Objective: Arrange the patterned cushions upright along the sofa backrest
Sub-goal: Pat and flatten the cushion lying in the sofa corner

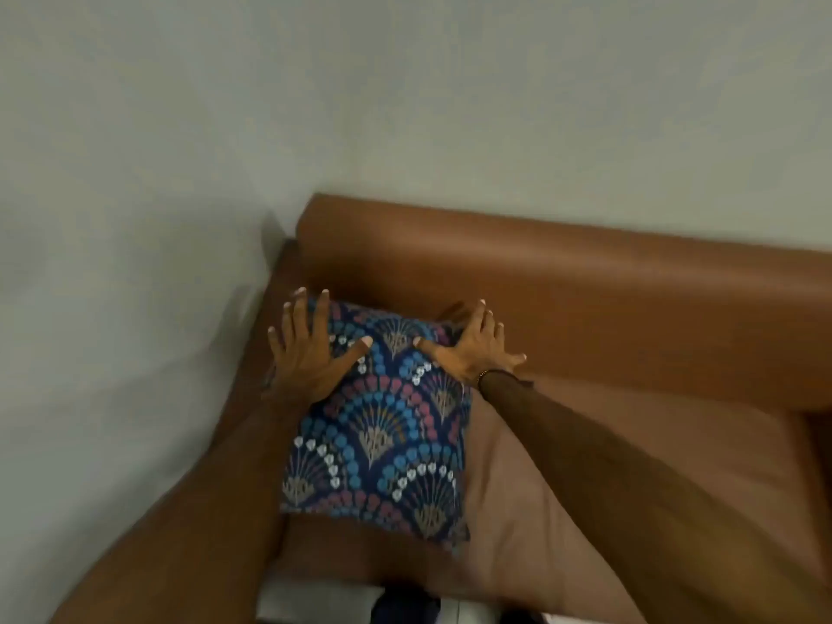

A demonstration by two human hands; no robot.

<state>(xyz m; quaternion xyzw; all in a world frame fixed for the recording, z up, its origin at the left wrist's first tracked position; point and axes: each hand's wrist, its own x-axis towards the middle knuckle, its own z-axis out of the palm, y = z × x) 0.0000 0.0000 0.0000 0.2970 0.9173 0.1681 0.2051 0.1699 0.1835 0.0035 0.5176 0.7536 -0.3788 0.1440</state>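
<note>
One patterned cushion, dark blue with blue, pink and white fan shapes, leans against the brown sofa backrest at the sofa's left end. My left hand lies flat on its upper left corner with fingers spread. My right hand presses flat on its upper right corner, fingers apart, some touching the backrest. Neither hand grips the cushion. The cushion's lower edge rests on the seat.
A pale wall stands behind and to the left of the sofa, close to the left armrest. The seat stretches to the right of the cushion. Something white and dark shows at the bottom edge.
</note>
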